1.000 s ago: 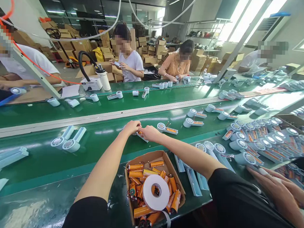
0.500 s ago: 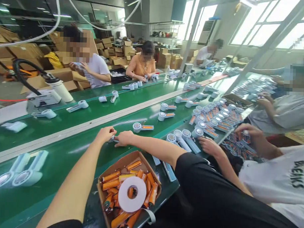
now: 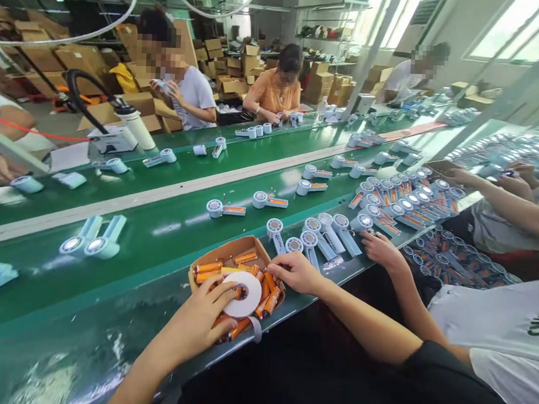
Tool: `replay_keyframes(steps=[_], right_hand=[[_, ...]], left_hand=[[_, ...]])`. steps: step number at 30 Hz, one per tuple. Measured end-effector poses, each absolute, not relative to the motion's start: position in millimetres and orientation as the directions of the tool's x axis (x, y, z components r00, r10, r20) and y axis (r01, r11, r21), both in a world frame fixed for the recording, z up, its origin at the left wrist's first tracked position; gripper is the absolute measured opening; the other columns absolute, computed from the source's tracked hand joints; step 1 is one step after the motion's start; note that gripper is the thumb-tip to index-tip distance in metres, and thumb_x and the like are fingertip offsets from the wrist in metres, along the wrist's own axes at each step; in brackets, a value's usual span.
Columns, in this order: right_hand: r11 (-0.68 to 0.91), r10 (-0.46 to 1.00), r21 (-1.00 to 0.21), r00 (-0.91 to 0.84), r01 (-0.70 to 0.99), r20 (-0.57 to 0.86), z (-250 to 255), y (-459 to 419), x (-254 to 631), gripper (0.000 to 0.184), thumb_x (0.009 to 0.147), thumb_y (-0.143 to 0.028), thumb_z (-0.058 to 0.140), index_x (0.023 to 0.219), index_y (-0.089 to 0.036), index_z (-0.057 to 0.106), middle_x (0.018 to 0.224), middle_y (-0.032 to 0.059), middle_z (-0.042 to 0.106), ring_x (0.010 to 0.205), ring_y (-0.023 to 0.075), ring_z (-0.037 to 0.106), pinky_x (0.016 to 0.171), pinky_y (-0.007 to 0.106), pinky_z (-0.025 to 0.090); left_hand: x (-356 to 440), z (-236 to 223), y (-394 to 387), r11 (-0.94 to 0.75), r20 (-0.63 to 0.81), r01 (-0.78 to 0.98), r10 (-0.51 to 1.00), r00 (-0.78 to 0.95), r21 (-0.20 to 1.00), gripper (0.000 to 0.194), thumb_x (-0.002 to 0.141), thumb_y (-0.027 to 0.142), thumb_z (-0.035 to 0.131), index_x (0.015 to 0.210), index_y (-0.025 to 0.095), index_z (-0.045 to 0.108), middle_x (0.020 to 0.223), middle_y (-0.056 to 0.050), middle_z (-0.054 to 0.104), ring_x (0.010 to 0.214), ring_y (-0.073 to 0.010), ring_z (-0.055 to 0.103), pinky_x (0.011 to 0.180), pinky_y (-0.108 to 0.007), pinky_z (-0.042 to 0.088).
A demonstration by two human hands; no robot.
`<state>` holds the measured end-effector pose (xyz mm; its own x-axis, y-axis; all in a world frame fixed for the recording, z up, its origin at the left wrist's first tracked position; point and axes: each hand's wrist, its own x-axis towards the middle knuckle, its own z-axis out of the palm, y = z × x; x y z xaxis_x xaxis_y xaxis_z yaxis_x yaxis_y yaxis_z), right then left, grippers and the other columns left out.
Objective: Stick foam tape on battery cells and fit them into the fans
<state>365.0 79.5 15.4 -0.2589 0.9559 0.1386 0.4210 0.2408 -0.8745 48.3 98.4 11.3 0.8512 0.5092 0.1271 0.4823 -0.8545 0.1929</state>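
Pair of pale-blue handheld fans (image 3: 102, 247) at left on the green conveyor belt (image 3: 162, 248), handles pointing away; no orange visible in them. Next, left hand (image 3: 203, 314) over the open cardboard box (image 3: 232, 246) by the near edge of the counter (image 3: 92, 337). Its grip is loose: fingers apart, lying across the white tape roll (image 3: 254, 297), which sits on the orange battery packs (image 3: 272, 301). Loose tape end droops toward the counter's near edge. Beyond the box, a staggered row of open-handled fans (image 3: 234, 211) on the belt, orange packs showing inside.

Right hand (image 3: 296, 272) at the box's right rim, thumb and index close together beside a pack; cannot tell whether anything is pinched. Just right, along the counter, more fans (image 3: 310, 240) showing no orange. Farther right, a co-worker's hand (image 3: 380, 253) at another fan, near a dense batch (image 3: 404, 209) with orange handles.

Progress, judged: belt row and batch fitted; fans beside the box apparently unfilled; many packs remain boxed.
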Motion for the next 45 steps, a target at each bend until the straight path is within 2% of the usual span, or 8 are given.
replay_keyframes(steps=[6,10,15,23,28,31,35,45], right_hand=[[0.179,0.983,-0.928,-0.095,0.326,0.156,20,69,342,0.055,0.102,-0.064,0.052,0.088,-0.017,0.076,0.063,0.0009,0.066,0.058,0.0141,0.056,0.058,0.025,0.045],[0.150,0.866,-0.954,-0.500,0.261,-0.001,30,34,322,0.047,0.098,-0.060,0.065,0.090,-0.015,0.077,0.061,-0.0019,0.064,0.054,0.0115,0.051,0.054,0.023,0.039],[0.386,0.333,-0.910,-0.943,0.151,-0.015,43,38,305,0.052,0.106,-0.057,0.059,0.074,-0.019,0.074,0.063,-0.0012,0.068,0.058,0.0106,0.059,0.058,0.022,0.041],[0.502,0.819,-0.265,-0.551,0.823,-0.161,38,160,298,0.022,0.098,-0.005,0.061,0.108,-0.009,0.080,0.116,0.0233,0.081,0.121,0.0319,0.072,0.110,0.042,0.049],[0.382,0.878,-0.473,-0.472,0.794,-0.083,38,173,307,0.029,0.101,-0.018,0.062,0.126,-0.014,0.077,0.118,0.0139,0.082,0.108,0.0259,0.077,0.096,0.035,0.057],[0.218,0.938,-0.893,-0.336,0.393,0.082,44,161,316,0.039,0.096,-0.028,0.071,0.132,-0.015,0.073,0.120,0.0099,0.080,0.100,0.0197,0.077,0.093,0.033,0.061],[0.079,0.897,-0.997,-0.435,-0.025,0.082,59,131,315,0.046,0.078,-0.037,0.088,0.118,-0.017,0.078,0.106,0.0059,0.081,0.095,0.0193,0.076,0.090,0.035,0.064],[0.171,0.756,-0.912,-0.644,0.372,-0.121,110,114,313,0.021,0.086,-0.035,0.081,0.096,-0.017,0.084,0.076,-0.0033,0.073,0.068,0.0121,0.059,0.063,0.024,0.044]], left_hand=[[59,52,78,-0.846,0.228,0.508,0.533,0.815,0.162,0.037,0.094,0.018,0.069,0.130,0.021,0.072,0.125,-0.011,0.077,0.128,-0.0350,0.063,0.115,-0.055,0.056],[40,57,58,-0.809,0.411,0.578,0.566,0.715,0.109,0.042,0.096,0.026,0.070,0.138,0.019,0.066,0.129,-0.014,0.075,0.147,-0.0428,0.050,0.118,-0.062,0.053],[7,27,53,-0.697,0.564,0.701,0.643,0.517,0.152,0.061,0.098,0.015,0.060,0.157,0.025,0.049,0.140,-0.013,0.071,0.156,-0.0412,0.044,0.120,-0.065,0.053],[11,9,53,-0.673,0.627,0.719,0.638,0.446,0.174,0.065,0.099,0.015,0.062,0.160,0.029,0.045,0.135,-0.012,0.072,0.148,-0.0407,0.053,0.110,-0.062,0.062],[13,23,49,-0.687,0.656,0.718,0.593,0.467,0.110,0.075,0.094,0.005,0.061,0.164,0.028,0.043,0.130,-0.011,0.075,0.154,-0.0405,0.046,0.117,-0.066,0.057],[9,31,46,-0.715,0.637,0.698,0.562,0.528,0.053,0.071,0.093,0.001,0.056,0.160,0.027,0.050,0.129,-0.009,0.076,0.152,-0.0376,0.050,0.122,-0.068,0.052],[8,36,44,-0.717,0.534,0.697,0.597,0.599,0.019,0.060,0.093,0.000,0.053,0.144,0.028,0.068,0.133,-0.005,0.078,0.157,-0.0375,0.045,0.118,-0.061,0.057],[21,79,48,-0.793,0.404,0.533,0.401,0.822,-0.296,0.041,0.092,-0.007,0.057,0.116,0.016,0.082,0.130,-0.006,0.079,0.163,-0.0371,0.036,0.115,-0.040,0.061]])
